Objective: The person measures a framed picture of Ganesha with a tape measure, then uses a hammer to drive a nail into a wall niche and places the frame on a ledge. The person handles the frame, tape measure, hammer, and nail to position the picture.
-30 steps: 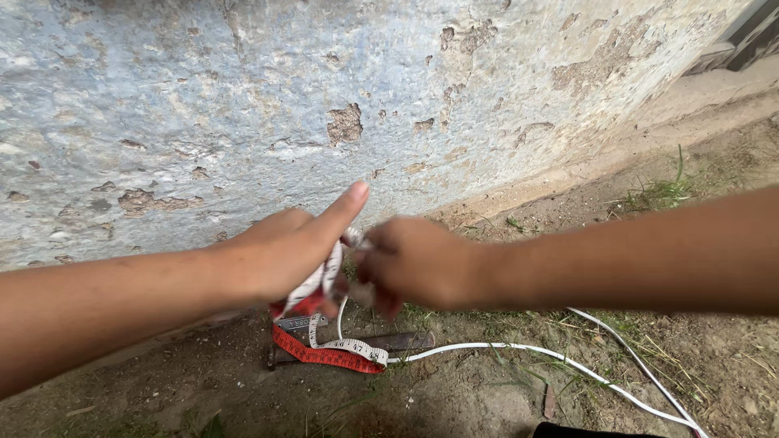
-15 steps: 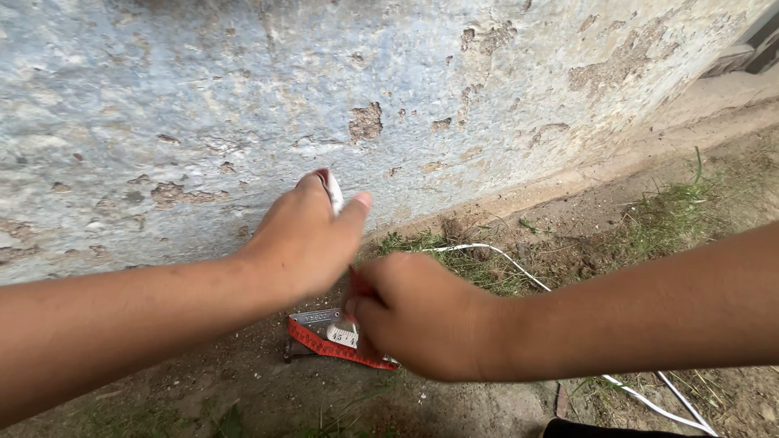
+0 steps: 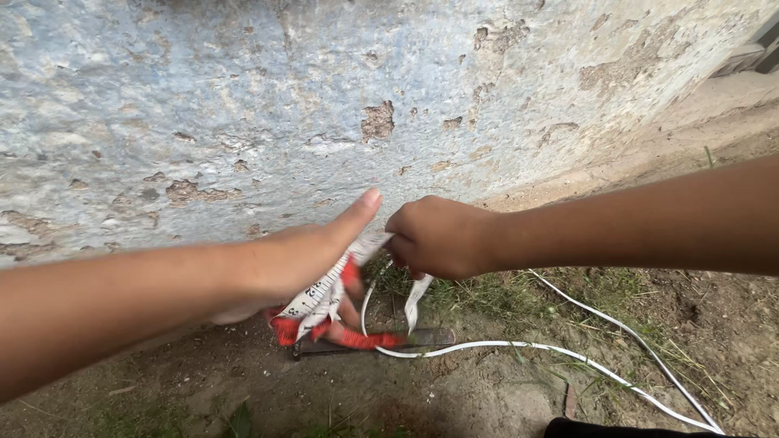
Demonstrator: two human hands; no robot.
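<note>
Just in front of the weathered wall point(image 3: 324, 97), the left hand point(image 3: 292, 264) and the closed right hand point(image 3: 438, 237) both grip a white-and-red measuring tape point(image 3: 324, 296); the left fingers appear curled, partly hidden.

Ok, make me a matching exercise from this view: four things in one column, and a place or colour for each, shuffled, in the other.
Things:
1. tape measure
2. white cable
3. wall
4. right hand

Descriptions:
A. blue-grey, with chipped patches
B. white and red, bunched in the left hand
C. closed on the tape's white end
D. trails over the dirt to the lower right

Pairs: 1-B, 2-D, 3-A, 4-C
</note>
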